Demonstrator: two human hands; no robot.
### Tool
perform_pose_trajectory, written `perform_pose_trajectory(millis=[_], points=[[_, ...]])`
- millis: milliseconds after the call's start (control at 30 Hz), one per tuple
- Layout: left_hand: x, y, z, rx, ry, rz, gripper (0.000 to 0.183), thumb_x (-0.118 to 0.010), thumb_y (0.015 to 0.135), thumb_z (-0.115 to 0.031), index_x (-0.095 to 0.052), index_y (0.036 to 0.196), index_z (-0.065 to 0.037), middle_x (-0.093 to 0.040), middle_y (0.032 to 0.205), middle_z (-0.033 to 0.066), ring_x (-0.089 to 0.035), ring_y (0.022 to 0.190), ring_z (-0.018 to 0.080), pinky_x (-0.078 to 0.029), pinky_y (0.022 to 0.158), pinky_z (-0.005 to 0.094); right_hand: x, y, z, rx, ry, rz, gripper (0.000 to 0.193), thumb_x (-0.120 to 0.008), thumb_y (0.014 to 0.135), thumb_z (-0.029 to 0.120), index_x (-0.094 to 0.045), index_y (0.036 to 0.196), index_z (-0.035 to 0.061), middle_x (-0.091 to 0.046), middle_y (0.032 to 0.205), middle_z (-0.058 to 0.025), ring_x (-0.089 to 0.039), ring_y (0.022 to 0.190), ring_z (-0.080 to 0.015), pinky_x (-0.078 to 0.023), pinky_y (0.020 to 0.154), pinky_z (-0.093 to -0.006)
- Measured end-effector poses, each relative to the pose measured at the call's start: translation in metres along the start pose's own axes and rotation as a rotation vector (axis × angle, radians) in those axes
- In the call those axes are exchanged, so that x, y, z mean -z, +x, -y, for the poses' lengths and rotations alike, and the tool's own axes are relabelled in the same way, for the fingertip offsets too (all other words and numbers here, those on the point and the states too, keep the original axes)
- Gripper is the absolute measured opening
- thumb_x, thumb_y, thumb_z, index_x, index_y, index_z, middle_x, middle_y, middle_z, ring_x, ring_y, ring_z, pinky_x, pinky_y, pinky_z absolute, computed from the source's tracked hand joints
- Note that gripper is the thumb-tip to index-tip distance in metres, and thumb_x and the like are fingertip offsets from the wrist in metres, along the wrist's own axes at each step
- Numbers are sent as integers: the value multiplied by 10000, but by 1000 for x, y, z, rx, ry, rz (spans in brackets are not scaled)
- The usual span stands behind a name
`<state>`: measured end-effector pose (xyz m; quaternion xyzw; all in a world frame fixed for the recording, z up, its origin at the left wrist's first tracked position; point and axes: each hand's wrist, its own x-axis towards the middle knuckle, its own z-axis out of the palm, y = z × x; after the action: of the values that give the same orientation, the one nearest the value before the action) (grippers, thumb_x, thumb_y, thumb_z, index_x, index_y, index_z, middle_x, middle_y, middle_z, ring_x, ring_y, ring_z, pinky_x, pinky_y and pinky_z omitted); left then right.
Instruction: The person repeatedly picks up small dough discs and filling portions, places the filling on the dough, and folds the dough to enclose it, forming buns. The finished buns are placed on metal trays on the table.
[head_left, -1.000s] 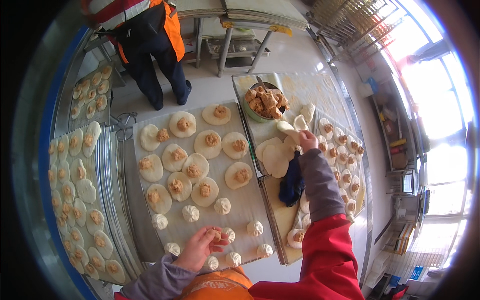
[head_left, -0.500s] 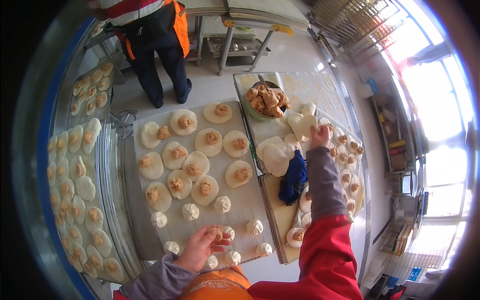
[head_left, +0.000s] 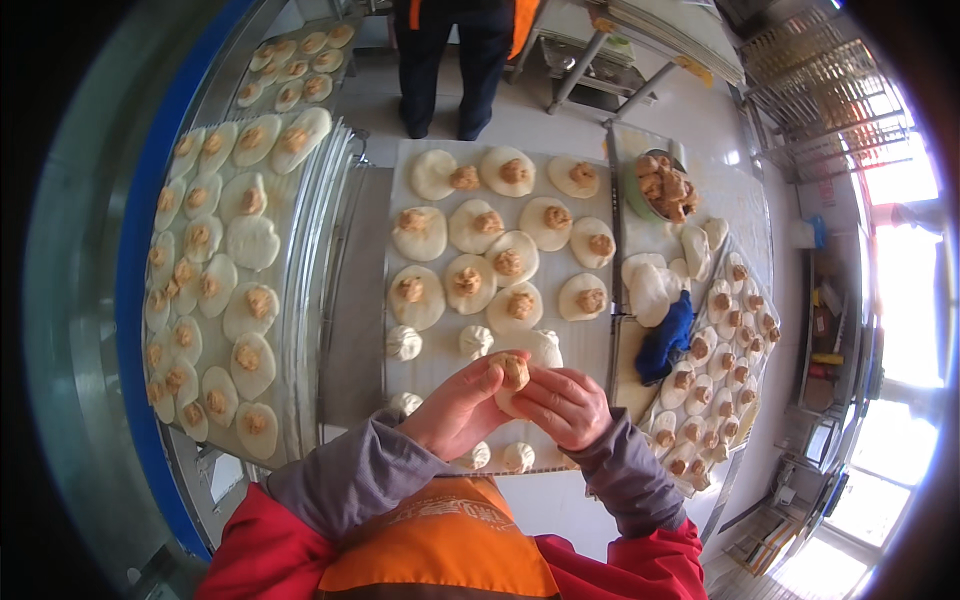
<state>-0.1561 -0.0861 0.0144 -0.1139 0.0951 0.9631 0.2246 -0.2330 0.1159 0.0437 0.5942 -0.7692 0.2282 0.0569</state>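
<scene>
My left hand point(head_left: 458, 408) and my right hand point(head_left: 566, 406) meet over the near part of the middle tray. Between their fingertips is a lump of brown filling point(head_left: 516, 372) against a pale dough wrapper point(head_left: 507, 402). The left fingers curl round the filling and dough from one side; the right fingers close on the dough from the other. Pleated buns point(head_left: 476, 341) stand around the hands, some partly covered by them. Farther up the middle tray point(head_left: 365, 250) lie flat dough rounds point(head_left: 548, 223), each topped with filling.
Right of the tray are a bowl of filling point(head_left: 664, 188), loose dough rounds point(head_left: 650, 292), a blue cloth item point(head_left: 665, 340) and a tray of filled rounds point(head_left: 722, 350). Stacked trays point(head_left: 325, 230) stand left. A person point(head_left: 450, 70) stands beyond the table.
My right hand has come back from the dough pile at the right with a wrapper and joined my left hand at the filling. The whole view has shifted, with the trays now farther right.
</scene>
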Motion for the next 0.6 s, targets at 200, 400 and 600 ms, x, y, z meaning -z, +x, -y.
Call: perform_pose_trajectory(millis=[200, 400, 600], points=[[13, -77, -39, -51, 384, -236, 377, -618, 1009, -252, -578, 1306, -23, -629, 1108, -5, -598, 1067, 118, -472, 979, 301, -57, 24, 54, -959, 1071, -358, 587, -584, 1004, 401, -481, 1386, -33, -623, 1240, -143, -623, 1075, -251, -488, 924, -354], [16, -147, -71, -471, 1073, -180, 339, -703, 916, -45, -624, 1246, -56, -585, 1192, 65, -613, 1058, 175, -496, 953, 315, -110, 90, 119, -903, 1226, -313, 277, -566, 974, -3, -603, 1247, -27, -636, 1188, -62, -583, 1074, -141, -459, 948, -294], [25, -225, -107, -739, 1216, -472, 474, -704, 876, 16, -577, 1319, -93, -591, 1197, 131, -622, 1085, 245, -495, 944, 330, -131, 161, 174, -849, 1280, -302, 218, -596, 949, -31, -617, 1166, -29, -634, 1152, -62, -582, 1048, -135, -457, 928, -278]])
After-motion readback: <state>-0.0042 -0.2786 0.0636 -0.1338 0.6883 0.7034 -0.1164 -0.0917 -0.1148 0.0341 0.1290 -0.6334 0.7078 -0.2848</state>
